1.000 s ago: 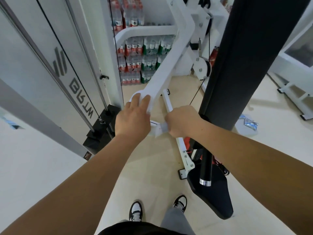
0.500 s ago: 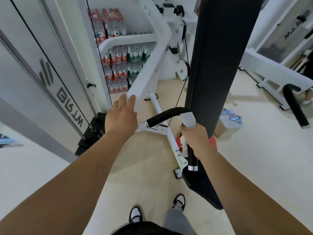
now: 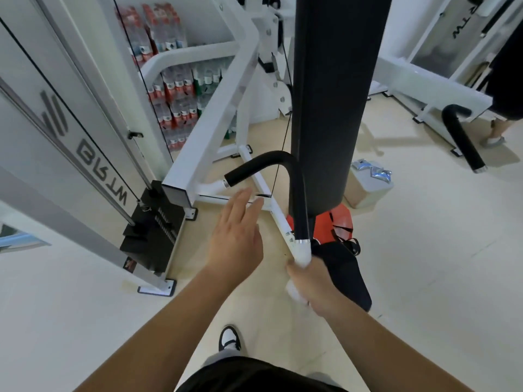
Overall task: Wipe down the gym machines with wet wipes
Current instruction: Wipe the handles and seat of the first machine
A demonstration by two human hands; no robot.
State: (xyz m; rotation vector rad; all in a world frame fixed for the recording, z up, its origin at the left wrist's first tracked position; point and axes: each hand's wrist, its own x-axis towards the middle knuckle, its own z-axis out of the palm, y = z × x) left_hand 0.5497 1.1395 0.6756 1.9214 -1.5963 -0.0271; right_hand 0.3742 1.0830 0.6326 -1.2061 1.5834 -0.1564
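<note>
The right hand (image 3: 310, 281) is curled round a white wipe (image 3: 301, 252). The wipe is wrapped over the near, lower end of the curved black handle (image 3: 283, 162), just below its chrome collar. More wipe shows blurred under the fist. The left hand (image 3: 237, 236) hangs in the air left of the handle, fingers straight and together, holding nothing.

Behind the handle stands a tall black pad (image 3: 331, 94). A slanting white beam (image 3: 215, 117) runs far-left from it, with a black weight stack (image 3: 152, 230) at its near end. The frosted panel (image 3: 34, 80) on the left carries a three-stripe logo and grey sideways letters that read about "BRTM". Similar dark letters on the far-right machine (image 3: 464, 26) are too cut off to read. Packs of bottles (image 3: 175, 89) with red and green labels are stacked at the far wall, their print too small to read. A silver packet (image 3: 372, 171) lies on a box (image 3: 365, 193) right of the pad, and an orange bag (image 3: 339, 222) sits near the pad's foot.
</note>
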